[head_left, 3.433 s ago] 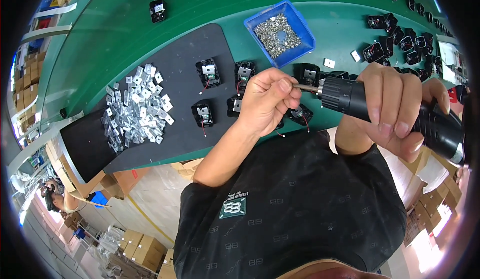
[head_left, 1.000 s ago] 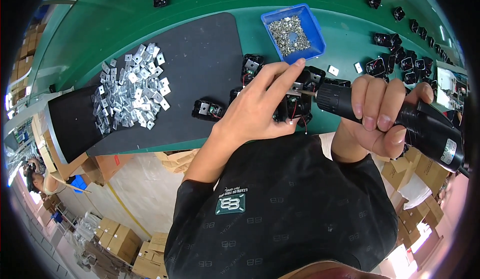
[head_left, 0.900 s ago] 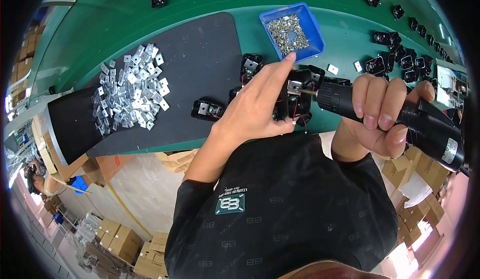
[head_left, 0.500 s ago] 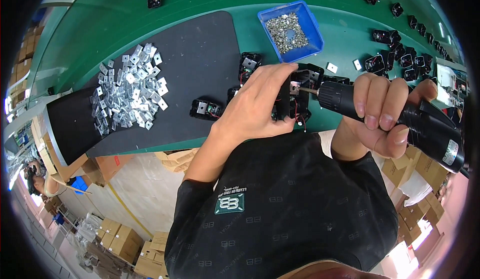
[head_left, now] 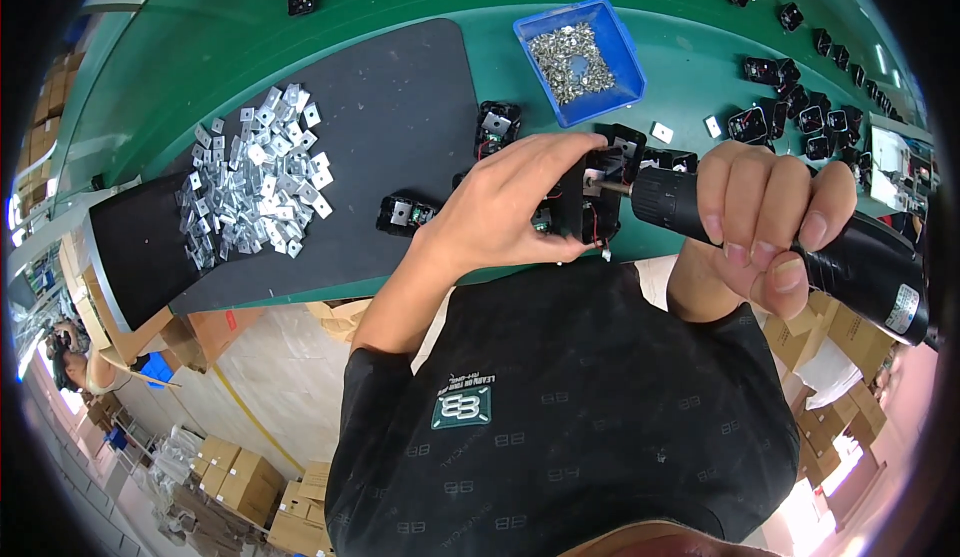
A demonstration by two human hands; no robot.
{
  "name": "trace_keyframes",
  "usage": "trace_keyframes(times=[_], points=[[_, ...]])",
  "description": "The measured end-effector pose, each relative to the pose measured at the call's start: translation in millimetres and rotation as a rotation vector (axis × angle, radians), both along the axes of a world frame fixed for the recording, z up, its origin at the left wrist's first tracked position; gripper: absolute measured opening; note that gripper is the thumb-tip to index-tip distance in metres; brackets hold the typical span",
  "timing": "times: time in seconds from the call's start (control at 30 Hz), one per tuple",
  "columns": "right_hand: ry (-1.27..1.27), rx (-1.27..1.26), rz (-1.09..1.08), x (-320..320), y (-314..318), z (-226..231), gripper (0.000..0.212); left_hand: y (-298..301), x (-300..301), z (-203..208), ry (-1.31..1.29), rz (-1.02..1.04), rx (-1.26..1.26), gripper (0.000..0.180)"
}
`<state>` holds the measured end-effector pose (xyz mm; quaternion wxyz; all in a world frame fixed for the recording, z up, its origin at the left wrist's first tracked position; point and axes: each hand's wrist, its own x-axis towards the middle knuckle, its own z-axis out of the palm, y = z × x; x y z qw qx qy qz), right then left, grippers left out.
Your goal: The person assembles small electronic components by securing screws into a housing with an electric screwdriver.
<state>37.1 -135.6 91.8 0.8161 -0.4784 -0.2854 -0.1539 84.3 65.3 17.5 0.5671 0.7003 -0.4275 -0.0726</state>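
My left hand [head_left: 510, 197] is closed round a black plastic housing [head_left: 572, 202], thumb at its near edge and fingers over its far edge. Inside the housing's open side, a metal plate and red wires show. My right hand [head_left: 765, 222] grips a black electric screwdriver [head_left: 670, 200] held nearly level. Its bit reaches into the housing at the metal plate; the exact tip is hard to make out. More black housings with small metal plates [head_left: 497, 127] lie around my left hand, one of them [head_left: 405, 214] by my left wrist.
A blue bin [head_left: 630, 77] of small screws stands beyond my hands. Many bent metal plates [head_left: 262, 172] are heaped on a dark mat [head_left: 390, 87] at left. More black housings [head_left: 815, 119] sit at the right; a line of them runs along the green far belt. Another person [head_left: 75, 362] is at far left.
The fingers of my right hand have shifted on the screwdriver, which stays at the housing. The left hand has moved slightly with the housing still in its grip.
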Motion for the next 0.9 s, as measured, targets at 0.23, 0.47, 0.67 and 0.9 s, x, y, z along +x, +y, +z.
trace_keyframes(times=[0.23, 0.47, 0.67, 0.9], points=[[0.091, 0.016, -0.025, 0, 9, -6, 0.032, 2, 1, -3, 0.021, 0.008, 0.034, 0.077], [-0.016, 0.052, -0.235, 8, 21, -3, 0.054, -1, 37, -3, -0.186, -0.013, 0.255, 0.068], [-0.221, 0.393, -0.215, -24, -32, 52, 0.043, 41, 169, -43, -0.593, 0.366, 0.553, 0.067], [-0.201, 0.050, -0.283, -28, -45, 17, 0.054, -41, 111, -8, -0.362, -0.014, 0.445, 0.033]])
